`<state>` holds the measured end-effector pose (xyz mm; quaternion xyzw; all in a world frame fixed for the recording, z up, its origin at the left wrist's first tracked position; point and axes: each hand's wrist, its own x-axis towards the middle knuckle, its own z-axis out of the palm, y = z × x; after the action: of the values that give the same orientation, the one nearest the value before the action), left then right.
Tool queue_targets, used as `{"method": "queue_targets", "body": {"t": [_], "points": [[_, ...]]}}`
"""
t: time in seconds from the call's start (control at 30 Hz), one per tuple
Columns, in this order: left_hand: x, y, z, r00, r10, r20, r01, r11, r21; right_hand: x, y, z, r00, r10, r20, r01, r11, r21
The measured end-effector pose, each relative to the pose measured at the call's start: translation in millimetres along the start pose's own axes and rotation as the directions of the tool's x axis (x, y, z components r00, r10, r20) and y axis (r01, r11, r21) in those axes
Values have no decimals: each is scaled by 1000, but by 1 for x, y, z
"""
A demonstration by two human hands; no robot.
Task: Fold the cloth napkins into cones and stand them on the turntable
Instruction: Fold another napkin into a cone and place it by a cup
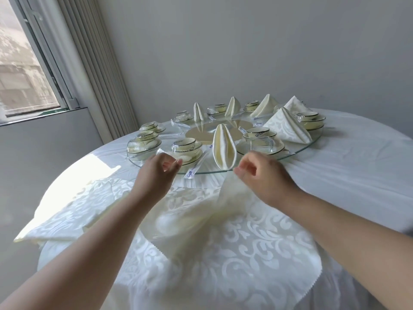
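Nearest: an open napkin (201,211) lies rumpled on the tabletop (357,175), blurred mid-fabric, near edge hanging toward the camera. Right hand (263,173) has its fingers (240,172) curled, pinching the cloth's far corner just short of the turntable rim. Left hand (156,173) also has curled fingers, thumb meeting fingertips near 
the other far corner; can't tell if cloth is actually between them, too washed out.

Left of that: a stack of flat napkins (67,211) near the tabletop edge, not yet folded.

Handling: damask cloth, light, soft, no stiffness of its own. It'll slump unless creases are pressed hard. Best taken by the corners or a hemmed edge; mid-panel grabs just bunch it.

Beyond the hands: glass turntable (297,151). A finished cone (224,148) stands on its near rim, between wrapped bowl sets (186,149). More cones stand further round, two (198,111) at the back and broader ones to the right (287,126).

Risk, my read: glass is slick, cones are top-light, so a loose base fold will tip.
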<state>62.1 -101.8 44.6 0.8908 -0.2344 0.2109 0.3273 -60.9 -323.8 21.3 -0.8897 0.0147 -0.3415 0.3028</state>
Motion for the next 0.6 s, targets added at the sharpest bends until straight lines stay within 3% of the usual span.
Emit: {"method": "queue_targets", "body": {"t": [0.07, 0.13, 0.2, 0.3, 0.4, 0.47, 0.53, 0.6], "points": [[-15, -11, -10, 997, -58, 58, 52, 994, 100, -10, -6, 13, 969, -156, 190, 167, 985, -46], [-33, -22, -22, 975, -199, 99, 180, 969, 168, -7, -7, 25, 887, -279, 368, 369, 908, -200], [-56, -25, -34, 943, -319, 94, 286, 923, 258, 5, -7, 35, 809, -266, 524, 454, 849, -270], [-91, -18, -39, 931, -347, 113, 293, 895, 335, 19, -5, 43, 744, -253, 618, 529, 788, -315], [-102, -4, -33, 897, -365, 251, 364, 930, 51, 22, 4, 40, 742, -251, 622, 521, 799, -299], [-97, 5, -29, 899, -333, 284, 346, 938, 5, 16, 7, 30, 762, -174, 623, 422, 864, -274], [-83, 18, -26, 937, -236, 258, 239, 971, 17, 11, 8, 18, 780, -32, 625, 333, 867, -371], [-64, 35, -25, 974, -82, 212, 81, 997, 17, 8, 9, 6, 810, 86, 580, 299, 790, -535]]}}
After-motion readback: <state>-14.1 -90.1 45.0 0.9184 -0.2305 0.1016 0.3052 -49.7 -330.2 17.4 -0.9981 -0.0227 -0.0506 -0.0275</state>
